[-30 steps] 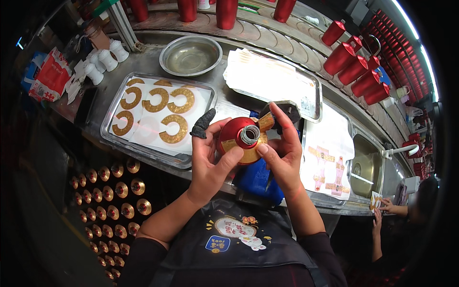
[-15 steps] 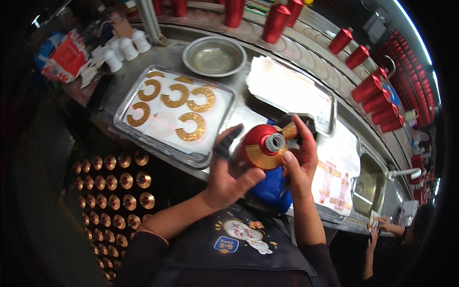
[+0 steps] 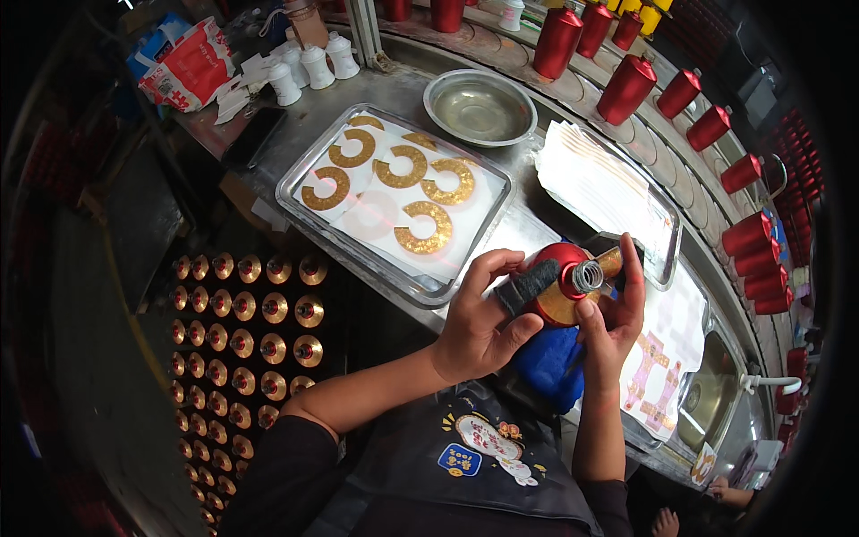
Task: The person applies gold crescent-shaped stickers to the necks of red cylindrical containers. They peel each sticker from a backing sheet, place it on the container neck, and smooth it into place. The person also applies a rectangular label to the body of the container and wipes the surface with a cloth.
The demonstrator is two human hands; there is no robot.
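Note:
Between my hands is a red metal bottle (image 3: 558, 258), its threaded neck facing up toward me. A gold C-shaped label (image 3: 560, 309) lies round its shoulder, one end sticking up at the right. My left hand (image 3: 479, 322) is closed on the bottle's left side, black covering on its fingers, the thumb apart. My right hand (image 3: 617, 331) has its thumb on the label by the neck and the index finger stretched up beside the raised end. Below the bottle sits a blue support (image 3: 548, 369). To the left, a metal tray (image 3: 293, 213) holds several gold C-shaped labels (image 3: 424, 228) on white sheets.
A metal bowl (image 3: 480, 107) of liquid stands behind. Another tray (image 3: 667, 268) carries white sheets. Red bottles (image 3: 627, 89) line a curved rack. Several gold-topped bottles (image 3: 274, 307) stand low at left. At right are a sink (image 3: 707, 394) and another person's hand (image 3: 735, 494).
The view has shifted, so the bench sits further right in the picture. My left hand's black-covered fingers, raised apart before, now lie against the bottle. The right thumb stays on the label.

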